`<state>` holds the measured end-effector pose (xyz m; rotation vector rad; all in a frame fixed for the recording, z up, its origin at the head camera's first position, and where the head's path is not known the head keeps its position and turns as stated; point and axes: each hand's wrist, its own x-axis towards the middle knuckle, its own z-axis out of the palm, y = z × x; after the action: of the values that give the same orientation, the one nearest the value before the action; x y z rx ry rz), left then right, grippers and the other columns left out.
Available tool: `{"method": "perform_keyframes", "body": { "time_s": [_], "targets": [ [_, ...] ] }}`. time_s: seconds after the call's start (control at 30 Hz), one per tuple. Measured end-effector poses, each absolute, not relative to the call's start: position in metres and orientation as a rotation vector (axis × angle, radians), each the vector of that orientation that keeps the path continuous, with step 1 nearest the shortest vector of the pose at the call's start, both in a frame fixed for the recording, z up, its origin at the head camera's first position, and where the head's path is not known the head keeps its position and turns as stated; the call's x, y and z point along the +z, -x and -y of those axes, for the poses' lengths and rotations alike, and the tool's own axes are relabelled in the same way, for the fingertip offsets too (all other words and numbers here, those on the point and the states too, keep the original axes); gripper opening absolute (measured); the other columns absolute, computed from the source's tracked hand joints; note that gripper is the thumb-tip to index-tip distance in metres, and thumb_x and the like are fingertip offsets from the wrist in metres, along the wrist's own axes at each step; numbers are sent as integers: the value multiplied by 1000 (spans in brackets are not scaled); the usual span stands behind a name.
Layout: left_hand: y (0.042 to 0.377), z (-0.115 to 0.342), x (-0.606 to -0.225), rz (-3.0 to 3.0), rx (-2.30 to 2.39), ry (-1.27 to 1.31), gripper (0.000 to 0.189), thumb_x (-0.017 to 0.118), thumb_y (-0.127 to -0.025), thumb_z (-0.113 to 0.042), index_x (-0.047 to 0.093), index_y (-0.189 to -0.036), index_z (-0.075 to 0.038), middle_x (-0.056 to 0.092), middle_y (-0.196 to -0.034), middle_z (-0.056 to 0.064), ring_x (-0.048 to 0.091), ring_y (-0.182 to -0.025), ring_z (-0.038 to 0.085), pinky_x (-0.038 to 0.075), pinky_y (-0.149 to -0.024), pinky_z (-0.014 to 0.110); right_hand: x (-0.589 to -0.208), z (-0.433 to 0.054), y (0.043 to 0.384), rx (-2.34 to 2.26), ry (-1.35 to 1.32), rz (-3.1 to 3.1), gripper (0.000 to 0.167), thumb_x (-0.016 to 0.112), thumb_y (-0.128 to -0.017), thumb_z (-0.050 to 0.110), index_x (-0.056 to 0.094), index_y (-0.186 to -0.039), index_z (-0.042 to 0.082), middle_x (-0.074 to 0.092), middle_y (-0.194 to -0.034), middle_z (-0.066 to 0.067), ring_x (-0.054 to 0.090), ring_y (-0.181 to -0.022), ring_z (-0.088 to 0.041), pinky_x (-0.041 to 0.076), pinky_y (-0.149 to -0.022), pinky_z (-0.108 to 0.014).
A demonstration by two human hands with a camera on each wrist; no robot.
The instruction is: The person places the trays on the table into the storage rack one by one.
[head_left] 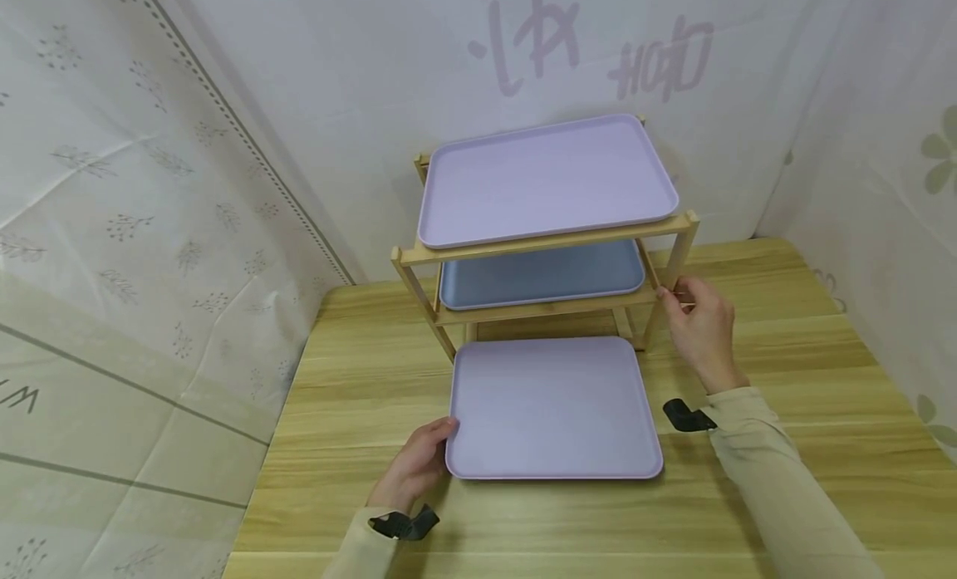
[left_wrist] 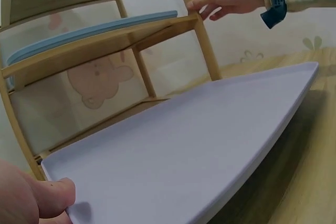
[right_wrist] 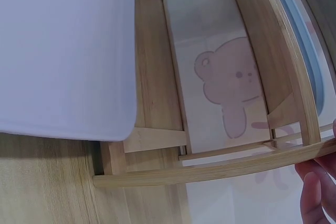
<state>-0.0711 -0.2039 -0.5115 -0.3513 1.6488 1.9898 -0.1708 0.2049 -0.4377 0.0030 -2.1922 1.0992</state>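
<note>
A lilac rectangular tray (head_left: 553,409) is at the front of a three-level wooden rack (head_left: 679,251), its far edge close to the lowest level. My left hand (head_left: 414,464) pinches this tray at its left edge, the thumb over the rim in the left wrist view. The tray's near side stands off the table there, with shadow below. My right hand (head_left: 701,326) holds the rack's right front post at middle-shelf height; only some of its fingers (right_wrist: 312,195) show in the right wrist view. Another lilac tray (head_left: 549,180) lies on the top level, and a blue tray (head_left: 542,276) on the middle one.
The rack stands on a wood-grain table (head_left: 359,380), near a pale printed cloth (head_left: 336,89) hanging behind. More patterned cloth (head_left: 142,230) hangs along the left side, and another on the right. A dark band (head_left: 688,416) is on each wrist.
</note>
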Motion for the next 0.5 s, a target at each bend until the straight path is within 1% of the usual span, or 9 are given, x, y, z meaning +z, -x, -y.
{"method": "perform_keyframes", "body": {
  "time_s": [0.07,0.13,0.2,0.23,0.3,0.37,0.43,0.5],
  "targets": [
    [73,203,-513,-1650,1993,355,52,42,-104,-27,33,-138,12,61,-105,-2,57,-100,9,46,-89,30,-439,-205,171,1079,-19,2191,13,71,-85,5,65,-87,-6,70,-84,-22,57,-72,11,34,-62,-1],
    [75,201,-514,-1642,2004,364,51,41,-105,-26,33,-138,12,61,-105,-2,56,-100,9,46,-89,30,-440,-206,172,1063,-37,2188,13,71,-85,5,65,-88,-6,70,-83,-21,66,-71,-10,35,-63,-1],
    [77,199,-515,-1636,2016,382,49,41,-105,-25,34,-138,11,60,-106,-2,56,-101,9,45,-89,29,-440,-206,173,1051,-55,2185,13,71,-85,4,65,-88,-7,70,-83,-21,68,-72,-29,36,-62,-2],
    [78,198,-515,-1633,2025,390,48,41,-104,-24,35,-138,11,60,-106,-2,55,-101,9,45,-89,29,-440,-206,173,1056,-61,2182,13,71,-86,4,65,-88,-7,70,-82,-22,68,-72,-34,37,-62,-3],
    [80,196,-515,-1627,2041,403,47,41,-104,-23,36,-137,11,60,-106,-2,55,-101,9,45,-89,29,-441,-206,173,1065,-67,2177,12,70,-86,3,65,-88,-8,70,-82,-22,68,-72,-37,38,-61,-4],
    [83,194,-515,-1627,2052,407,47,41,-104,-23,35,-136,11,59,-106,-1,55,-101,9,45,-89,29,-441,-207,172,1069,-68,2176,12,70,-86,3,65,-87,-8,70,-81,-23,68,-72,-37,38,-60,-4],
    [85,193,-515,-1628,2059,405,48,41,-105,-22,34,-137,12,59,-108,-1,54,-102,9,44,-90,29,-441,-207,172,1070,-65,2177,12,70,-86,3,65,-87,-8,70,-82,-22,68,-72,-36,38,-61,-4],
    [88,193,-515,-1633,2060,406,48,40,-105,-22,33,-138,12,58,-110,0,54,-103,9,43,-91,29,-441,-207,172,1067,-55,2181,12,70,-86,3,65,-87,-7,70,-82,-21,67,-71,-30,37,-61,-3]
  ]
}}
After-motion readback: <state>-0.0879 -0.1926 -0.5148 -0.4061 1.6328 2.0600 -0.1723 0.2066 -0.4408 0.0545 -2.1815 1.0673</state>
